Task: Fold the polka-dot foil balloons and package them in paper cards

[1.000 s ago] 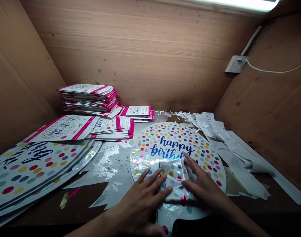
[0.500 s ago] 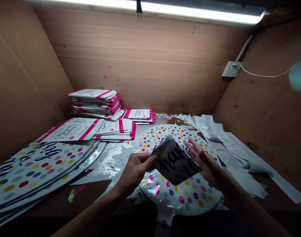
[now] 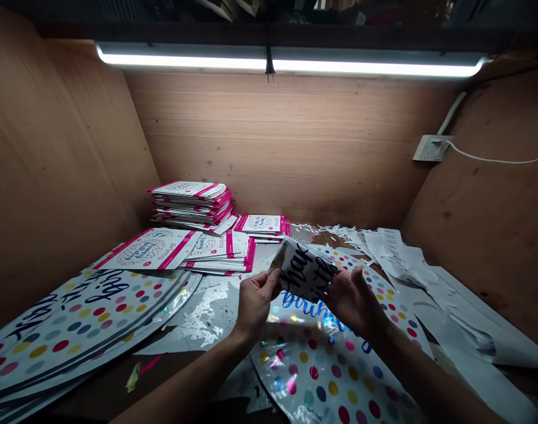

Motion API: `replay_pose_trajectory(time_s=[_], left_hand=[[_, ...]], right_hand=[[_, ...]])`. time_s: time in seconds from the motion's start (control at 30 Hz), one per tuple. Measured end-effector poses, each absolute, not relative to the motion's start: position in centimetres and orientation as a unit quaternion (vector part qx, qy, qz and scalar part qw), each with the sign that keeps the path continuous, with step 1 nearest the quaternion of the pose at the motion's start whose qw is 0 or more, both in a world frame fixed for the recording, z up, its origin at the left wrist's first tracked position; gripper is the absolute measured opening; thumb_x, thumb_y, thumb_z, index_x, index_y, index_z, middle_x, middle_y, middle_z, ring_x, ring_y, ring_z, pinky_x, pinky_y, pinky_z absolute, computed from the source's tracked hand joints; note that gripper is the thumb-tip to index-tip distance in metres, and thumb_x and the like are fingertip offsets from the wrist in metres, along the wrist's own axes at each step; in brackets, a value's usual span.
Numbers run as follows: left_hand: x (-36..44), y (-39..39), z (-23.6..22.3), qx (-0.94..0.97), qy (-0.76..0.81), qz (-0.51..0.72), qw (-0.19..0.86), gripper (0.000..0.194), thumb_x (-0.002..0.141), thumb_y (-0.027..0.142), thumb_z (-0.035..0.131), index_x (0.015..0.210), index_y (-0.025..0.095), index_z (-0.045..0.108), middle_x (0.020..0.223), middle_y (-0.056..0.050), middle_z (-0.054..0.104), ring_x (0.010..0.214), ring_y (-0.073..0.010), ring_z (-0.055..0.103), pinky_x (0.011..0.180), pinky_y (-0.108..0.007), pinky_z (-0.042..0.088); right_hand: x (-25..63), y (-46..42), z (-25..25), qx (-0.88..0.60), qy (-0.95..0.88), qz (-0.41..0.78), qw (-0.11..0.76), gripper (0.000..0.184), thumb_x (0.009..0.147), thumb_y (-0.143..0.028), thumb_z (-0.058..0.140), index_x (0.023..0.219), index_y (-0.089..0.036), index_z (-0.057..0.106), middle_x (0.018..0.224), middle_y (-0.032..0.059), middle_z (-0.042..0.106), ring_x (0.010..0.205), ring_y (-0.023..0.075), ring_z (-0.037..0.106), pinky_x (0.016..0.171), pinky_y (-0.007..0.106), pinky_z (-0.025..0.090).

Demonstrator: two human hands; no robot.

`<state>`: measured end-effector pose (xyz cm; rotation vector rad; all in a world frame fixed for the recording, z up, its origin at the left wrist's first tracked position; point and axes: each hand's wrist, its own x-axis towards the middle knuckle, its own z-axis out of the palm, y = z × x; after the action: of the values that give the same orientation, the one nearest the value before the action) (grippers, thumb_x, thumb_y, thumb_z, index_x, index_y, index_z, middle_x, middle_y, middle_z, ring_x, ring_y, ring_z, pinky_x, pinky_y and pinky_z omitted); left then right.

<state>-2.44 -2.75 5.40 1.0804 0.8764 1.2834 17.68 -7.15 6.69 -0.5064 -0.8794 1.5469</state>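
A folded foil balloon (image 3: 304,272), white with dark lettering, is held up in front of me as a small flat packet. My left hand (image 3: 256,299) pinches its left corner between thumb and fingers. At the packet's right edge, my right hand (image 3: 352,300) holds on with its fingers, partly behind the corner, while its thumb sticks up. Beneath both hands lies a flat round foil balloon (image 3: 322,374) with coloured dots and blue "birthday" lettering. The packet and my right forearm cover part of it.
Flat dotted balloons (image 3: 81,335) are piled at left. Behind them stand a tall stack of pink-and-white printed packages (image 3: 191,206) and lower stacks (image 3: 220,250). Paper strips (image 3: 454,300) lie along the right. A socket (image 3: 432,148) with a white cable is on the right wall.
The packet went from lying under both hands to being lifted, lettered side showing. My right hand, apart from it half a second ago, now meets its right edge. The view tilted up.
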Motion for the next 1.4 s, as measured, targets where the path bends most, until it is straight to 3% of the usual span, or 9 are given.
replay_pose_trajectory(time_s=[0.13, 0.3, 0.53, 0.7, 0.9, 1.03, 1.17, 1.27, 1.4], left_hand=[[-2.3, -2.8, 4.4, 0.489, 0.388, 0.535, 0.569, 0.042, 0.079, 0.05, 0.076, 0.067, 0.01, 0.066, 0.06, 0.001, 0.051, 0.057, -0.0083, 0.045, 0.06, -0.021, 0.044], [-2.3, -3.2, 4.2, 0.509, 0.378, 0.452, 0.628, 0.042, 0.08, 0.051, 0.075, 0.073, 0.01, 0.072, 0.07, -0.004, 0.063, 0.065, -0.0118, 0.055, 0.068, -0.023, 0.048], [-2.0, -2.7, 3.7, 0.493, 0.377, 0.431, 0.655, 0.046, 0.075, 0.055, 0.079, 0.077, 0.01, 0.075, 0.07, -0.004, 0.065, 0.068, -0.0114, 0.059, 0.073, -0.023, 0.048], [-2.2, -2.2, 4.3, 0.514, 0.311, 0.416, 0.682, 0.047, 0.08, 0.053, 0.075, 0.104, 0.013, 0.076, 0.09, -0.008, 0.072, 0.079, -0.0173, 0.065, 0.076, -0.027, 0.05], [-2.6, -2.3, 4.7, 0.588, 0.33, 0.45, 0.586, 0.052, 0.085, 0.059, 0.067, 0.091, 0.008, 0.076, 0.08, -0.008, 0.071, 0.071, -0.0185, 0.064, 0.068, -0.028, 0.05], [-7.8, -0.2, 6.7, 0.785, 0.323, 0.325, 0.418, 0.049, 0.097, 0.05, 0.05, 0.13, 0.016, 0.063, 0.108, -0.011, 0.072, 0.097, -0.0229, 0.069, 0.085, -0.033, 0.053], [-18.4, 3.1, 8.8, 0.859, 0.494, 0.132, -0.014, 0.056, 0.091, 0.02, 0.052, 0.147, 0.02, 0.046, 0.153, -0.013, 0.044, 0.143, -0.0296, 0.038, 0.117, -0.049, 0.028], [-25.5, 5.0, 9.5, 0.754, 0.641, 0.059, -0.127, 0.056, 0.088, 0.009, 0.046, 0.144, 0.015, 0.049, 0.154, -0.018, 0.042, 0.143, -0.0352, 0.037, 0.115, -0.054, 0.026], [-29.1, 5.7, 11.0, 0.764, 0.631, 0.049, -0.126, 0.038, 0.094, 0.015, 0.043, 0.123, 0.021, 0.068, 0.128, -0.011, 0.068, 0.119, -0.0297, 0.062, 0.108, -0.045, 0.037]], right_hand=[[16.6, -6.6, 5.5, -0.308, -0.353, 0.619, 0.63, 0.051, 0.071, -0.041, 0.088, 0.114, -0.023, 0.069, 0.112, 0.0081, 0.074, 0.106, 0.0288, 0.068, 0.09, 0.04, 0.054], [18.0, -5.8, 3.9, -0.39, -0.256, 0.622, 0.629, 0.029, 0.067, -0.024, 0.09, 0.091, -0.017, 0.074, 0.087, 0.0039, 0.078, 0.075, 0.0169, 0.071, 0.072, 0.027, 0.057], [19.1, -5.5, 3.2, -0.397, -0.3, 0.536, 0.682, 0.024, 0.069, -0.024, 0.088, 0.089, -0.018, 0.077, 0.094, 0.0041, 0.079, 0.089, 0.0219, 0.072, 0.082, 0.032, 0.057], [18.6, -6.3, 3.9, -0.421, -0.387, 0.502, 0.649, 0.037, 0.068, -0.026, 0.088, 0.102, -0.019, 0.077, 0.104, 0.005, 0.078, 0.099, 0.026, 0.07, 0.094, 0.038, 0.053], [17.4, -7.6, 3.7, -0.382, -0.35, 0.631, 0.577, 0.041, 0.069, -0.032, 0.087, 0.106, -0.019, 0.076, 0.099, 0.0087, 0.078, 0.097, 0.0309, 0.071, 0.086, 0.042, 0.057], [18.6, -7.6, 3.0, -0.415, -0.327, 0.605, 0.595, 0.056, 0.061, -0.022, 0.089, 0.115, -0.021, 0.074, 0.087, 0.0051, 0.078, 0.087, 0.0291, 0.072, 0.076, 0.037, 0.059], [19.7, -7.6, 3.3, -0.434, -0.304, 0.575, 0.623, 0.063, 0.06, -0.02, 0.087, 0.121, -0.025, 0.071, 0.088, 0.0039, 0.078, 0.089, 0.0291, 0.072, 0.067, 0.033, 0.059], [19.4, -7.9, 3.7, -0.447, -0.306, 0.576, 0.612, 0.07, 0.054, -0.016, 0.088, 0.121, -0.025, 0.071, 0.092, 0.0051, 0.078, 0.09, 0.0319, 0.072, 0.068, 0.037, 0.06], [18.5, -8.3, 3.9, -0.445, -0.352, 0.573, 0.592, 0.061, 0.056, -0.02, 0.088, 0.116, -0.022, 0.075, 0.099, 0.0094, 0.077, 0.099, 0.0372, 0.069, 0.08, 0.046, 0.058]])
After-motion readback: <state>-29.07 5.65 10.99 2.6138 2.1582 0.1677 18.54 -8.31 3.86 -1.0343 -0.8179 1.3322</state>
